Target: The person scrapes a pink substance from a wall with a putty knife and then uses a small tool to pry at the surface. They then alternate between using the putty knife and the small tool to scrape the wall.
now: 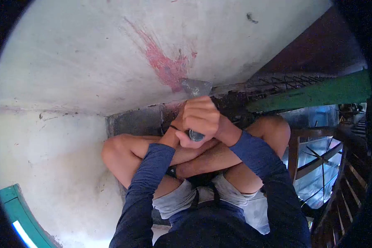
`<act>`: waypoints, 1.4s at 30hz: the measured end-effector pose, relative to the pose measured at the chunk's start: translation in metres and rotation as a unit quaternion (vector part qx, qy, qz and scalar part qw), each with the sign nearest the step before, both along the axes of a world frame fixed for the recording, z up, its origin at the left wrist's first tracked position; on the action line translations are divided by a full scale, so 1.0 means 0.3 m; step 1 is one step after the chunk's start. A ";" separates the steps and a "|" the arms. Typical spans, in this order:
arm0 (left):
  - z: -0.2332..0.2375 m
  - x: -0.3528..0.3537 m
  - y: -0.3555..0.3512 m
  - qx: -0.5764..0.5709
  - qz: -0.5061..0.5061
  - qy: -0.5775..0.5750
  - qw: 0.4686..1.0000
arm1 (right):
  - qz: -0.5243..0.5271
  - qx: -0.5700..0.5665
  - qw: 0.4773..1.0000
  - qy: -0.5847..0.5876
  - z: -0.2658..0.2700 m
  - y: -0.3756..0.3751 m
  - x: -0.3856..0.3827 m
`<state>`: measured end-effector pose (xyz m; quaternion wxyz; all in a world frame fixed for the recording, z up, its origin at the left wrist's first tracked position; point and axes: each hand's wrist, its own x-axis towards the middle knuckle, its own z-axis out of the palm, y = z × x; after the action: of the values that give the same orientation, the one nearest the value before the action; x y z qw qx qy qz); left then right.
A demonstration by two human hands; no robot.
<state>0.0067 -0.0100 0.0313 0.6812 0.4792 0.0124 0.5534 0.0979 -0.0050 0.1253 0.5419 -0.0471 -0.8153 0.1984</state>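
Note:
A scraper (196,87) with a wide, worn metal blade rests at the lower right edge of a red smeared patch (163,62) on the pale wall. My right hand (203,115) is wrapped round its handle, whose rounded dark end shows below the fingers. My left hand (179,120), with a dark band at the wrist, is closed against the same handle. The right hand partly covers it, so its fingers are mostly hidden. Both forearms, in dark blue sleeves, reach over my crossed bare legs.
A second pale wall (49,161) meets the first at a corner on the left. To the right runs a green beam (310,95), with a dark slatted wooden structure (347,186) below it. A green frame (25,211) stands at lower left.

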 end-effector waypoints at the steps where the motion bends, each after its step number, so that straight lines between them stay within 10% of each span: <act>1: 0.019 0.010 -0.001 -0.016 -0.018 -0.068 0.997 | -0.024 -0.016 0.999 0.016 -0.017 0.023 0.003; 6: -0.046 0.105 0.026 -0.038 0.330 0.311 0.890 | -0.067 -0.066 0.994 0.059 -0.069 0.075 0.016; 10: -0.001 0.054 0.027 0.109 0.034 -0.116 0.987 | -0.027 -0.032 0.998 0.040 0.028 0.038 0.010; 14: -0.143 -0.042 0.028 -0.015 0.147 0.364 0.920 | -0.064 -0.069 0.994 0.048 -0.111 0.062 -0.001; 18: -0.091 -0.091 -0.022 0.140 0.157 0.440 0.873 | -0.033 -0.002 0.999 0.021 0.015 0.037 0.016; 28: -0.060 -0.026 0.045 0.226 0.262 0.288 0.893 | -0.049 -0.053 0.996 0.044 -0.005 0.050 0.019; 42: -0.087 -0.061 -0.008 0.118 0.185 0.443 0.869 | -0.028 -0.032 0.996 0.079 0.029 0.038 0.031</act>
<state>-0.0116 -0.0125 0.0052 0.4276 0.7395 0.3360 0.3967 0.1071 0.0064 0.1339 0.6082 -0.0713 -0.7617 0.2118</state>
